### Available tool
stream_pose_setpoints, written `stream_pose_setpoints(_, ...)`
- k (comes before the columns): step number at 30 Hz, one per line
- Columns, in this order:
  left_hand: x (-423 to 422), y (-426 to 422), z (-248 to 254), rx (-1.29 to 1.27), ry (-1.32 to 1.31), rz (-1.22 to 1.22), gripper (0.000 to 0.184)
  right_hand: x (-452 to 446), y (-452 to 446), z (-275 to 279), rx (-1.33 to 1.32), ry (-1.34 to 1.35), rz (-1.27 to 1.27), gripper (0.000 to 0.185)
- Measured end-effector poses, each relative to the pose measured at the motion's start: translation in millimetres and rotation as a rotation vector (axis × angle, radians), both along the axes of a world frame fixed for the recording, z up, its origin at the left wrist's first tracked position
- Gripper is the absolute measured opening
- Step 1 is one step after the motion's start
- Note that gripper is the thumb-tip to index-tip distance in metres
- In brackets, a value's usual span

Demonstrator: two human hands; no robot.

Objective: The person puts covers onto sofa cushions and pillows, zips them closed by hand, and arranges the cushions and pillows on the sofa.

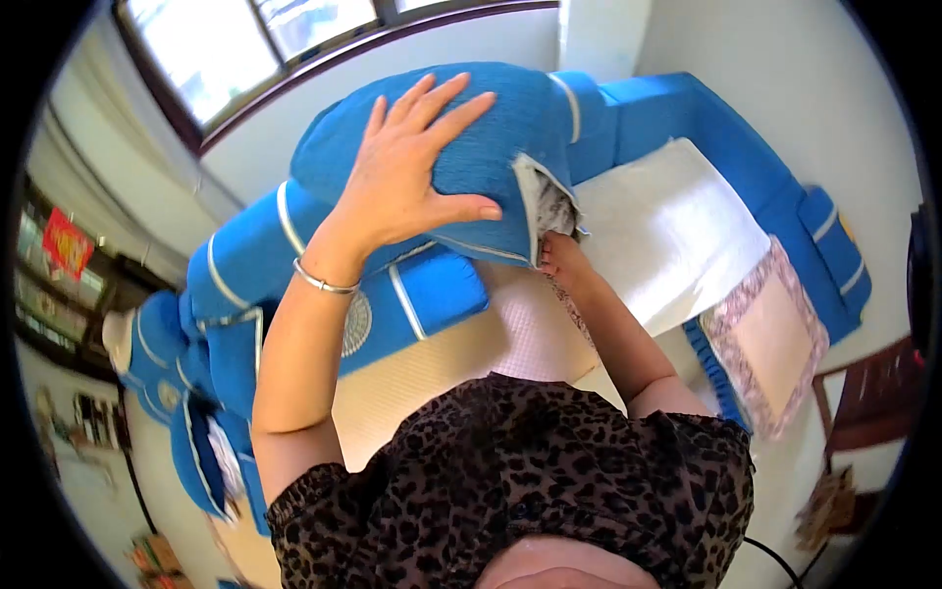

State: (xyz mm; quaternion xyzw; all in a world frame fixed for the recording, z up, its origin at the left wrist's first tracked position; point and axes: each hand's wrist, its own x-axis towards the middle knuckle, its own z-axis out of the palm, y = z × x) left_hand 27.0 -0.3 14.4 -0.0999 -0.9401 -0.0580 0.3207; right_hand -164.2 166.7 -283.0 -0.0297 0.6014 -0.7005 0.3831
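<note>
A large blue cushion (481, 128) is raised in front of me, its zipped side partly undone at the right. Through the gap (556, 208) a grey-white patterned filling shows. My left hand (417, 157), with a silver bangle (324, 279) on its wrist, lies with fingers spread over the cushion's face. At the lower right corner of the cover, beside the gap, my right hand (564, 257) has its fingers curled on the cover's edge. Part of its grip is hidden behind the fabric.
A blue sofa (677, 98) runs along the walls, with a white seat pad (667, 226) on it. Another blue cushion (437, 292) lies on the seat. A pink-bordered mat (775, 334) hangs at the right near a wooden chair (868, 393). Half-covered cushions (201, 456) stand at left.
</note>
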Motion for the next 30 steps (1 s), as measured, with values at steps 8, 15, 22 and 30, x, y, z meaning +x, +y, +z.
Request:
stream_pose_setpoints(8,-41.6,-6.6,12.1,-0.029,-0.006,-0.101,0.072,43.2,30.6,187.7,-0.276,1.0,-0.338,0.028)
stream_pose_setpoints(15,-56.0,19.0,22.8,-0.044,-0.009,-0.283,0.045,55.0,14.0,251.5,-0.188,1.154,-0.266,0.02)
stream_pose_setpoints(22,-72.5,41.0,24.8,-0.036,-0.017,-0.264,0.043,23.2,26.9,251.8,-0.301,0.965,-0.043,0.025)
stream_pose_setpoints(30,-115.6,76.3,36.4,0.014,-0.058,-0.229,0.042,-31.4,52.9,269.9,-0.253,0.987,0.183,0.029)
